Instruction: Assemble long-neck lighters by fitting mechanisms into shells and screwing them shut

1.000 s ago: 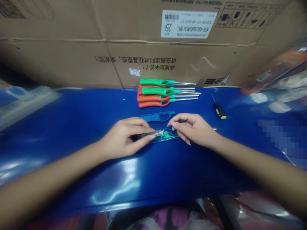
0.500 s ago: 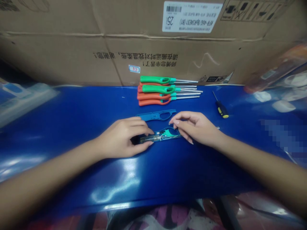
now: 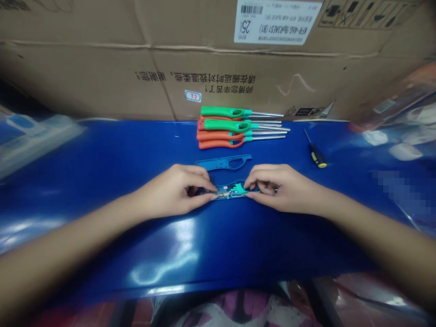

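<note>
An opened blue lighter half-shell (image 3: 229, 191) lies on the blue table (image 3: 136, 181), with a clear tube and a teal trigger inside it. My left hand (image 3: 177, 190) pinches its left end, fingers closed on the clear tube part. My right hand (image 3: 277, 187) is closed on its right end beside the teal trigger. The other blue shell half (image 3: 223, 162) lies just behind, untouched.
A stack of finished green and orange long-nosed lighters (image 3: 231, 128) sits at the back against a big cardboard box (image 3: 204, 59). A small yellow-and-black screwdriver (image 3: 316, 151) lies to the right. Blurred clutter sits at both far sides.
My right hand has dropped from hovering above the trigger to gripping the shell's right end. My left hand has shifted slightly, still pinching the left end.
</note>
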`<state>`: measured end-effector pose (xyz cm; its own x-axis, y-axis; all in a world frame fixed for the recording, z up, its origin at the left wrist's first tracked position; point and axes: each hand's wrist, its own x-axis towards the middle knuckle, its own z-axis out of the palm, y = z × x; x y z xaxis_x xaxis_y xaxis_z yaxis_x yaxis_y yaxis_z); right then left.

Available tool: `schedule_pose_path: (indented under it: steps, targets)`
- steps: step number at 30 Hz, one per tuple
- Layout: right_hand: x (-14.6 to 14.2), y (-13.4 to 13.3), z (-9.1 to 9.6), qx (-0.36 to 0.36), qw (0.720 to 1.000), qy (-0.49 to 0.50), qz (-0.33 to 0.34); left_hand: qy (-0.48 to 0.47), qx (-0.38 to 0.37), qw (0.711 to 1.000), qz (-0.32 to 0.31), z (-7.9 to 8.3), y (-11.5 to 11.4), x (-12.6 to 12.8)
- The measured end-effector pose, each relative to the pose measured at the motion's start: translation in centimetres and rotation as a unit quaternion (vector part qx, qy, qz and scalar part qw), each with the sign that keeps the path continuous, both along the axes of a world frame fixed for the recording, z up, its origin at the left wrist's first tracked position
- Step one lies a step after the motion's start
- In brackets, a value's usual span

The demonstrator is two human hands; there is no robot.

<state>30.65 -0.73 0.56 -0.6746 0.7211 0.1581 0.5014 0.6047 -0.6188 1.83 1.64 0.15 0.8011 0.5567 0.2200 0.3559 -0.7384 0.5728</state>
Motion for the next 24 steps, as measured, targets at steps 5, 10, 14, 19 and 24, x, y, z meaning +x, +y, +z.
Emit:
schedule_pose_path:
  steps: [5,10,14,19,24]
  targets:
    - [0.05,0.00,-0.11,0.027,0.999,-0.023,0.018,-0.005,0.007,1.000,0.002,0.12,-0.03,0.04]
    - [0.12,-0.03,-0.09,0.030,0.999,-0.027,0.033,-0.002,0.017,1.000,0.001,0.15,-0.20,0.11]
    - [0.29,-0.08,0.21,0.036,0.998,-0.039,0.045,0.000,0.018,1.000,0.003,0.04,-0.17,0.08]
    - [0.49,-0.15,0.50,0.054,0.996,-0.054,0.052,0.013,0.039,0.999,0.007,-0.13,-0.29,0.01]
    - [0.44,-0.16,0.05,0.080,0.993,-0.077,0.050,0.040,0.147,0.988,0.016,-0.40,-0.56,0.03]
